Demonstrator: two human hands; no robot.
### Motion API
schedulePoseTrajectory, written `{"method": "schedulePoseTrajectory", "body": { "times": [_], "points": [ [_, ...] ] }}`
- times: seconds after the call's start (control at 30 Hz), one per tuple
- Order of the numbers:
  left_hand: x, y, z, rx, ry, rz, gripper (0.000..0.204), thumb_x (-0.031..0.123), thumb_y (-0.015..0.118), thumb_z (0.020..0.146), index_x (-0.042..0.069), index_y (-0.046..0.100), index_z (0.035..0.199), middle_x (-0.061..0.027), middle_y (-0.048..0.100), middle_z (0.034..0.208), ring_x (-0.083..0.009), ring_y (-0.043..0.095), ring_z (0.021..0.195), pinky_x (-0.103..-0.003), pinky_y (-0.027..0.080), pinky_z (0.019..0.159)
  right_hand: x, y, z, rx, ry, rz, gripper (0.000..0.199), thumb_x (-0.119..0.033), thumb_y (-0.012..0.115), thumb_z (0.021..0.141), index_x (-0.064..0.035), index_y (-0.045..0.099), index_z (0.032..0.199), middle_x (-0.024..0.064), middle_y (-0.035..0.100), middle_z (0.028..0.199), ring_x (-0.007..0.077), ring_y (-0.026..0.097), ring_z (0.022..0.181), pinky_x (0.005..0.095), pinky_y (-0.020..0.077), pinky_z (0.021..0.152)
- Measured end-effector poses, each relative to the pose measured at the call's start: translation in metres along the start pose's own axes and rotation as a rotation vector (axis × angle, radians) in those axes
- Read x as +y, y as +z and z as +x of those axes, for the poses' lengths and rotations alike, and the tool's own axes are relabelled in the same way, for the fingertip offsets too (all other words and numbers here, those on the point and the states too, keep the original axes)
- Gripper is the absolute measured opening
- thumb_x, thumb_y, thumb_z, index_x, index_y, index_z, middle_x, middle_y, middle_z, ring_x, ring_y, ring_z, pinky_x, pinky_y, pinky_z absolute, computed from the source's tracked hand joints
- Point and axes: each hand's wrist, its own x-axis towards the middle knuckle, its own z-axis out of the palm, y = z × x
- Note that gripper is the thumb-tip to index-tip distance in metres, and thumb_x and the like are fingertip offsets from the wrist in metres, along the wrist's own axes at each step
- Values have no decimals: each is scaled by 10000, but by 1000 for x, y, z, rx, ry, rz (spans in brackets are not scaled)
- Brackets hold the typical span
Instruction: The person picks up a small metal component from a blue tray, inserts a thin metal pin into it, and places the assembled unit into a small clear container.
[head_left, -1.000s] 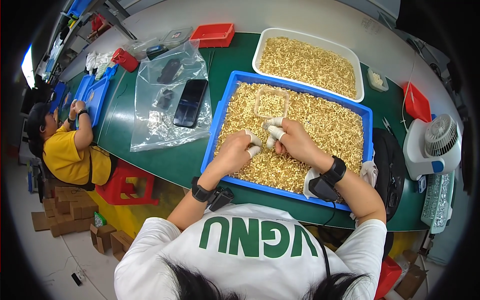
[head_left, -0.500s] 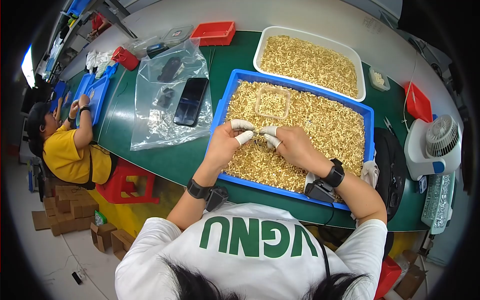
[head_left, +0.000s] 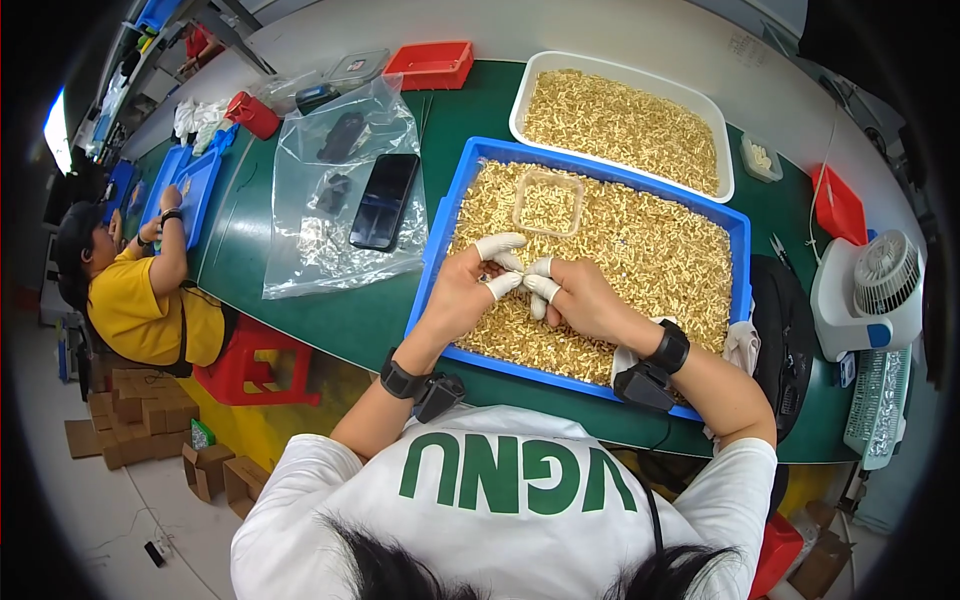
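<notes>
My left hand [head_left: 466,288] and my right hand [head_left: 588,298] meet over a blue tray [head_left: 741,270], with white finger cots on several fingertips. Both are closed in a pinch, thumb and finger pressed together and the tips touching each other. Whatever they pinch is too small or too covered to make out. Beneath them the tray is heaped with small gold-coloured metal pieces [head_left: 660,262]. A small clear plastic box [head_left: 579,207] sits in the heap just beyond my hands, with more of the pieces in it.
Behind stands a white tray [head_left: 727,150] of similar pieces. Left lie a black phone [head_left: 385,203] and a clear plastic bag [head_left: 300,235]; a red bin [head_left: 430,66] is beyond. On the right are tweezers [head_left: 779,250], a black bag [head_left: 785,330] and a white fan [head_left: 870,290]. A co-worker [head_left: 150,310] sits left.
My fingertips have drawn closer together and slightly nearer to me, and my left fingers have curled round more. The co-worker's hands have shifted a little at the blue tray on the left.
</notes>
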Motion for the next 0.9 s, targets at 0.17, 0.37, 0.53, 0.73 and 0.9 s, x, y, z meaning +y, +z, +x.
{"method": "schedulePoseTrajectory", "body": {
  "times": [0.17, 0.37, 0.53, 0.73, 0.9],
  "points": [
    [0, 9, 3, 97, 15, 24, 418, -6, 651, 798, 24, 542, 1201, -44, 612, 964, -124, 563, 892, -263, 468, 783, -5, -3, 2, 12, 22, 77, 190, -142, 474, 962, -24, 619, 995, 16, 602, 648, 69, 522, 499, 224, 417, 463],
    [-6, 2, -1, -36, 204, 913, 279, 82, 694, 762, 51, 634, 1032, -74, 605, 938, -202, 554, 850, -336, 451, 726, 8, -22, 10, 221, 58, 191, 252, -135, 444, 968, 14, 519, 1157, 18, 593, 674, 54, 499, 498, 209, 410, 467],
    [-8, 2, -4, -138, 299, 1019, 178, 134, 710, 743, 54, 656, 892, -88, 600, 880, -248, 545, 820, -368, 438, 705, 7, -26, 10, 225, 120, 174, 380, -119, 427, 967, 15, 394, 1321, 17, 585, 681, 57, 497, 508, 201, 408, 476],
    [-3, 3, -2, -89, 24, 687, 116, 70, 682, 782, 56, 656, 895, -40, 611, 825, -164, 569, 734, -294, 448, 671, 6, -27, 11, 201, 144, 191, 406, -117, 424, 969, 4, 366, 1352, 20, 589, 685, 58, 495, 509, 199, 406, 475],
    [-2, 3, 0, 116, -130, 185, 122, 30, 649, 820, 35, 642, 942, -23, 626, 870, -121, 577, 724, -244, 455, 682, 7, -25, 10, 232, 113, 174, 315, -121, 430, 972, -11, 443, 1267, 19, 589, 675, 60, 498, 503, 202, 408, 469]
  ]
}}
